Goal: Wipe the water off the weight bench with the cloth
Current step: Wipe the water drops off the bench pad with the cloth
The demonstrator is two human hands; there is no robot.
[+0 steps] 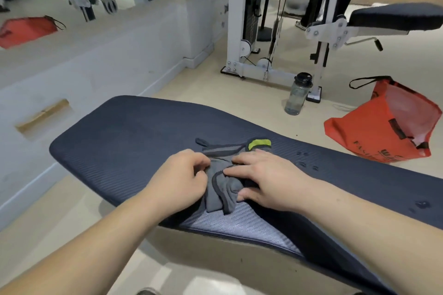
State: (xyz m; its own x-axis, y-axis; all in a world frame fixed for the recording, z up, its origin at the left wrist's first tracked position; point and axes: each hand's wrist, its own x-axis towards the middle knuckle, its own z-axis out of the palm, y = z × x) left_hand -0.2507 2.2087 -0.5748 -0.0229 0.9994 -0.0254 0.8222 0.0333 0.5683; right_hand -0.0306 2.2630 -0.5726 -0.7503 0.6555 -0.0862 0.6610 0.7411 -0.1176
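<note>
Both hands are resting on a gray cloth (221, 182) that is lying bunched up near the middle of the dark padded weight bench (124, 132). The left hand (178, 181) is sitting at the cloth's nine o'clock side with its fingers curled in, pinching a fold of the fabric. The right hand (266, 179) is lying at the cloth's three o'clock side, fingers spread fairly flat and pressing down on the fabric, with the thumb tucked against its near edge. A loop and a yellow-green tab (259, 143) are sticking out of the cloth toward twelve o'clock.

Water drops (304, 159) are sitting on the bench surface at about two o'clock from the right hand, apart from the cloth, and more drops (420, 205) are lying farther along the pad at about three o'clock, near the frame's edge.

On the floor beyond the bench, at about one o'clock, a clear water bottle (297, 94) with a black cap is standing upright beside the white frame of a cable machine (237, 31). An orange bag (383, 124) is slumping open at two o'clock, just past the bench's far edge.
</note>
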